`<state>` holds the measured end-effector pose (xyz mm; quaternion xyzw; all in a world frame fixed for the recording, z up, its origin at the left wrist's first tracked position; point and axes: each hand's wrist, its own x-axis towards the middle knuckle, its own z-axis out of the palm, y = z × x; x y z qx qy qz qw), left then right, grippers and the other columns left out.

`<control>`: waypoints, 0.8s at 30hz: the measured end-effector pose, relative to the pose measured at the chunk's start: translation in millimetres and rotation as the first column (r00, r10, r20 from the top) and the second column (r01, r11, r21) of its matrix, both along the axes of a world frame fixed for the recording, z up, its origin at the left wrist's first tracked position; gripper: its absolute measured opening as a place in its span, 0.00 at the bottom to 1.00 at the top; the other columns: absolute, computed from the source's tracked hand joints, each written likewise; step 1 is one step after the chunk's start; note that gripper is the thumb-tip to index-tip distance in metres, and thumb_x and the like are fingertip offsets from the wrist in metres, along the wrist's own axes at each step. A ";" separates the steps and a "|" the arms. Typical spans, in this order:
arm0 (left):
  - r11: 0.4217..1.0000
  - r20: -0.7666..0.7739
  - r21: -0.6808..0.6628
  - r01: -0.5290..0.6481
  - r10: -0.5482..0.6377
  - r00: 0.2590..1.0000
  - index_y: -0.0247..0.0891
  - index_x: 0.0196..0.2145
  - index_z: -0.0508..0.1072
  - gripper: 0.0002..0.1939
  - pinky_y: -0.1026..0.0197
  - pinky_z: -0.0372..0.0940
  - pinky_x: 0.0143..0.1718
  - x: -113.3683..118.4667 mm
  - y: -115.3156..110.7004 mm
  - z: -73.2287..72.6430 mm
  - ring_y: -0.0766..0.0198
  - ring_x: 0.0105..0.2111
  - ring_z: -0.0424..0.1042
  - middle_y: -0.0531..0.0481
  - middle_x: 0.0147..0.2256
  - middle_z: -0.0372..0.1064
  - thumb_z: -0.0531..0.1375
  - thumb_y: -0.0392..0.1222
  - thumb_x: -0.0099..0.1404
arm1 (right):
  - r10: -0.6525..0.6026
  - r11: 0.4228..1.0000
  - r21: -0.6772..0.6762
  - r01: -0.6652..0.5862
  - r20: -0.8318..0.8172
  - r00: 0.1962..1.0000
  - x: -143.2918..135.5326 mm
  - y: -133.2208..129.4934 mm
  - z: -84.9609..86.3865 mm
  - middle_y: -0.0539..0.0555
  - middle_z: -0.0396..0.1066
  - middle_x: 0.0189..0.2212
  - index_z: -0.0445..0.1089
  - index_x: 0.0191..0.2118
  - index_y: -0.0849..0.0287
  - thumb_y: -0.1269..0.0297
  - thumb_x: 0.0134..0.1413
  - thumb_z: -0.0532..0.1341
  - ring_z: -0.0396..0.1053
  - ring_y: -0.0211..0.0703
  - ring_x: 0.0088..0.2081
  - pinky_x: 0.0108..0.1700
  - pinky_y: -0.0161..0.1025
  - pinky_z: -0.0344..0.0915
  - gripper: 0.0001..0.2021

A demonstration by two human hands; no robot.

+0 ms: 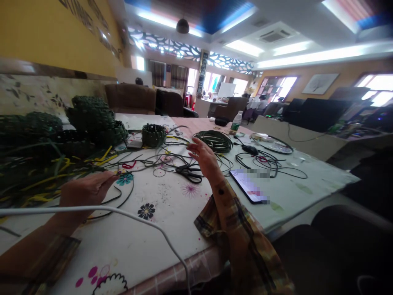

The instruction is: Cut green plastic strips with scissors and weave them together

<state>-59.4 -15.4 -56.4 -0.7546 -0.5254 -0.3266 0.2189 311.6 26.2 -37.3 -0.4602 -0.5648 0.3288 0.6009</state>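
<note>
My left hand [86,189] is closed in a pinch at the left, its fingertips on the end of a thin strip whose details are hard to make out. My right hand [205,159] is raised over the middle of the table with its fingers stretched out and slightly apart. Just behind it lies a coil of dark green cord [213,140]. Black-handled scissors [188,173] rest on the tablecloth left of my right wrist. Loose dark strands [147,159] run between my hands, and a small woven green basket [154,135] stands behind them.
Larger woven green pieces [92,119] and yellow-green strips [37,180] are heaped at the left. A phone [249,186], a mouse [250,149] and a bottle [236,123] are on the right. A white cable [135,217] crosses the near view.
</note>
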 end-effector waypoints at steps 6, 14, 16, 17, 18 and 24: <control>0.957 0.205 -0.250 -0.147 0.200 0.958 0.41 0.40 0.80 0.19 0.62 0.58 0.32 0.4 0.8 9.1 0.57 0.32 0.75 0.47 0.33 0.78 0.55 0.54 0.67 | -0.060 0.942 -0.131 0.309 0.840 0.539 -2.8 -2.3 -14.9 0.64 0.75 0.46 0.76 0.45 0.63 0.65 0.57 0.62 0.71 0.55 0.51 0.52 0.45 0.63 0.12; 0.936 0.394 -0.353 0.003 0.146 0.908 0.40 0.45 0.76 0.20 0.66 0.58 0.30 2.4 -10.9 26.3 0.65 0.26 0.69 0.53 0.26 0.72 0.49 0.50 0.70 | 0.066 0.928 -0.177 0.328 0.944 0.323 -11.2 -15.7 -12.9 0.64 0.74 0.51 0.74 0.52 0.59 0.65 0.52 0.66 0.70 0.58 0.53 0.50 0.45 0.63 0.19; 0.965 0.386 -0.263 0.011 0.095 0.918 0.38 0.45 0.76 0.19 0.66 0.59 0.31 1.9 -12.7 25.2 0.65 0.27 0.70 0.52 0.28 0.73 0.49 0.49 0.71 | -0.041 0.915 -0.098 0.391 0.943 0.331 -16.4 -15.8 -8.7 0.66 0.74 0.50 0.75 0.49 0.60 0.62 0.57 0.64 0.69 0.59 0.53 0.51 0.48 0.62 0.15; 0.981 0.359 -0.195 0.008 0.064 0.931 0.37 0.45 0.76 0.19 0.66 0.61 0.33 1.4 -13.1 24.0 0.64 0.29 0.72 0.50 0.31 0.76 0.49 0.49 0.71 | -0.118 0.915 -0.050 0.401 0.916 0.383 -20.6 -15.7 -7.2 0.66 0.74 0.48 0.76 0.46 0.61 0.60 0.59 0.63 0.70 0.58 0.51 0.51 0.48 0.62 0.13; 0.993 0.312 -0.122 0.008 0.030 0.950 0.36 0.45 0.76 0.19 0.66 0.62 0.35 1.0 -13.2 22.3 0.63 0.32 0.74 0.48 0.35 0.77 0.50 0.49 0.71 | -0.181 0.927 -0.016 0.375 0.857 0.482 -26.1 -15.7 -6.3 0.65 0.76 0.44 0.77 0.42 0.61 0.58 0.61 0.61 0.71 0.55 0.49 0.49 0.47 0.63 0.12; 0.973 -0.102 0.070 0.221 -0.213 0.972 0.42 0.43 0.80 0.13 0.63 0.64 0.34 7.3 -15.1 7.1 0.59 0.34 0.78 0.48 0.37 0.81 0.55 0.42 0.70 | 0.559 0.826 -0.036 -0.562 -0.067 0.826 -77.4 -32.8 -11.0 0.55 0.78 0.41 0.73 0.51 0.55 0.47 0.54 0.64 0.74 0.41 0.30 0.27 0.33 0.63 0.23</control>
